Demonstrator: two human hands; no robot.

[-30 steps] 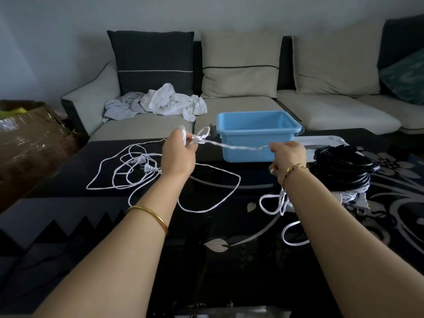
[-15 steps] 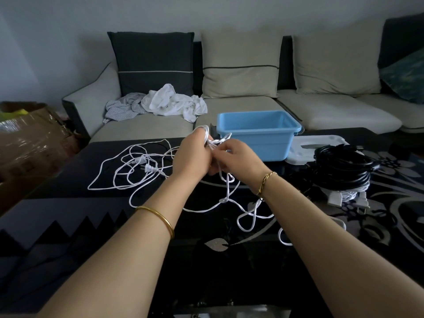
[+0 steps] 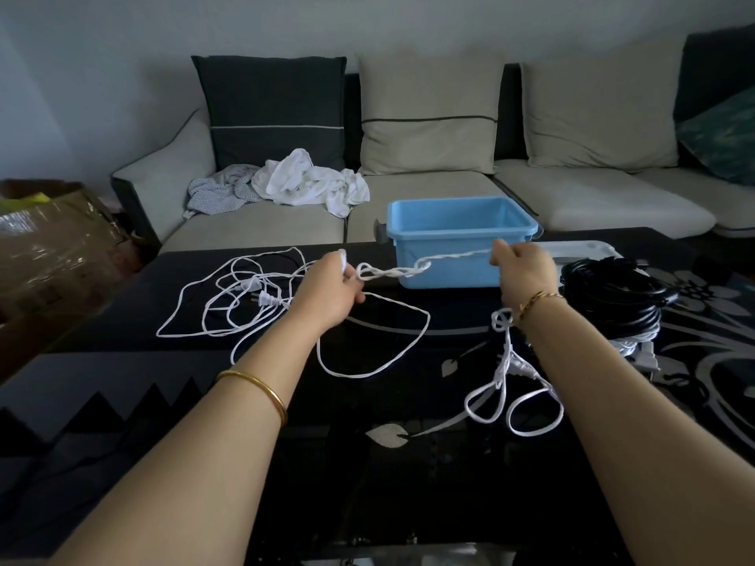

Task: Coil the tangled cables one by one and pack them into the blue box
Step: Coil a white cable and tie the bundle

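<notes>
A twisted white cable (image 3: 402,272) runs taut between my two hands above the black table. My left hand (image 3: 333,290) grips its coiled end, and my right hand (image 3: 523,271) pinches the other part in front of the blue box (image 3: 461,239). More white cable hangs from my right hand in loops (image 3: 508,386) down to the table. A tangle of white cable with plugs (image 3: 253,300) lies left of my left hand. The blue box stands empty at the table's far edge.
A coil of black cable (image 3: 613,298) lies right of the box, on top of some white cable. A white lid (image 3: 584,249) lies behind it. A sofa (image 3: 572,198) with cushions and crumpled clothes (image 3: 302,183) is beyond the table. A cardboard box (image 3: 53,247) stands at the left.
My hands, together half a second ago, have drawn apart. My right hand moved right, pulling the white cable taut in front of the blue box.
</notes>
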